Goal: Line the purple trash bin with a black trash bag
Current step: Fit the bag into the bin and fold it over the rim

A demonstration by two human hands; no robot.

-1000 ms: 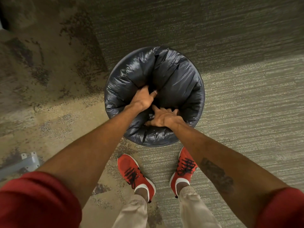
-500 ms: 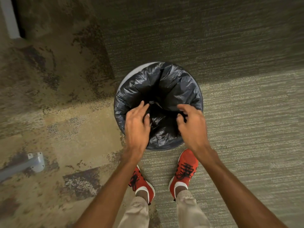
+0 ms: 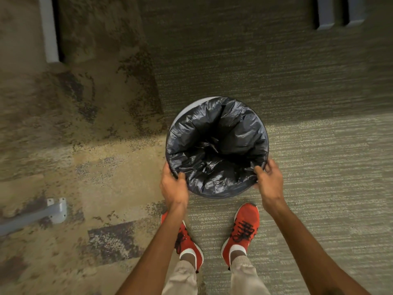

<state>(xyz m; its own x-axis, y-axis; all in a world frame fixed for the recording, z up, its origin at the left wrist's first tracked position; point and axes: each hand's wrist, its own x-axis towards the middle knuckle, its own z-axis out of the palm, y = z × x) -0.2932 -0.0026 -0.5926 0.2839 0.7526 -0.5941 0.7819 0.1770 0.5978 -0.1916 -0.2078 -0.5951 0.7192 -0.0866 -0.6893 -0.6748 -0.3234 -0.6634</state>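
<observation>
A round trash bin stands on the carpet just ahead of my feet; only a pale strip of its rim (image 3: 187, 107) shows at the far left. A crinkled black trash bag (image 3: 217, 145) fills the bin and folds over most of the rim. My left hand (image 3: 173, 186) grips the bag-covered rim at the near left, thumb inside. At the near right of the rim, my right hand (image 3: 269, 182) pinches the bag's edge the same way.
My two red shoes (image 3: 241, 231) stand close behind the bin. A grey metal furniture foot (image 3: 56, 209) lies on the floor at the left. A pale post (image 3: 50, 30) rises at the far left, and two dark legs (image 3: 325, 13) at the far right.
Both hands have come out of the bag's inside and moved apart to the bin's near rim, where they now hold the bag's edge. The head camera has risen, so the bin looks smaller.
</observation>
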